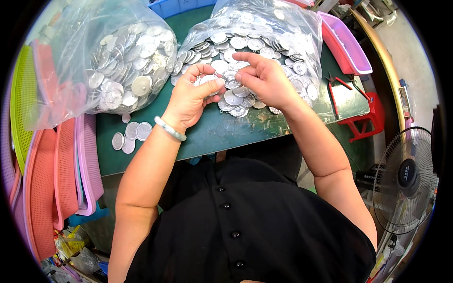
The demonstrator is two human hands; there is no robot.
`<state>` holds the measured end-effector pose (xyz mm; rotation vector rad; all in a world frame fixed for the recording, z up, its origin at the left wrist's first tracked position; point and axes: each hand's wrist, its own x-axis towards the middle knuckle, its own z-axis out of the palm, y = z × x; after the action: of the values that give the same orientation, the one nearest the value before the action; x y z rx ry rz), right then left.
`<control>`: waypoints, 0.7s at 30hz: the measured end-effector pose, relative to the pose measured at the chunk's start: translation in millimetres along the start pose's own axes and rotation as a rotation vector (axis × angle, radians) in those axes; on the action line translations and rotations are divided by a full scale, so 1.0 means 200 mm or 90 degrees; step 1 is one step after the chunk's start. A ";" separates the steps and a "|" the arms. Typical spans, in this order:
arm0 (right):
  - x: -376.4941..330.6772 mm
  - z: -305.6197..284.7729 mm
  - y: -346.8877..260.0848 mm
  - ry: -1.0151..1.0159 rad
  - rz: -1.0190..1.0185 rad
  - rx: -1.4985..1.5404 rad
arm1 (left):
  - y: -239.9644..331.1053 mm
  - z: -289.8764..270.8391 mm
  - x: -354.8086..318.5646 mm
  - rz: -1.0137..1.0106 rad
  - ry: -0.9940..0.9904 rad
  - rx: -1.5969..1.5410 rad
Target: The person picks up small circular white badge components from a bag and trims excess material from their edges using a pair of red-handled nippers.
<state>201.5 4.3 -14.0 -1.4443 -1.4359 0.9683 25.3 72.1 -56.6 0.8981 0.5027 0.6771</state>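
Several round silver metal pendants [207, 81] with small loops are stacked in my left hand [185, 94]; its thumb presses on them. My right hand [270, 81] is close beside, index finger stretched out and thumb apart from it. The right thumb's tip is at the edge of an embossed silver disc [230, 79]; I cannot make out whether it touches it. Under and beyond both hands lies a pile of similar discs [233, 98], spilling from the mouth of a clear plastic bag [302, 35].
Another clear bag [137, 61] full of discs stands at left, near several loose discs [131, 131] on the green table [207, 139]. Coloured plastic baskets [40, 188] line the left side. Red-handled pliers [334, 94], a pink bin [347, 45], a red stool [370, 118] and a fan [406, 174] are right.
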 end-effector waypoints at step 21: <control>-0.10 -0.18 0.05 -0.058 -0.167 -0.513 | 0.03 0.02 -0.01 -0.054 -0.018 -0.106</control>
<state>237.6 -17.6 -12.1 -1.7003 -2.1596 0.2794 24.1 72.2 -48.9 0.7257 0.4496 0.6184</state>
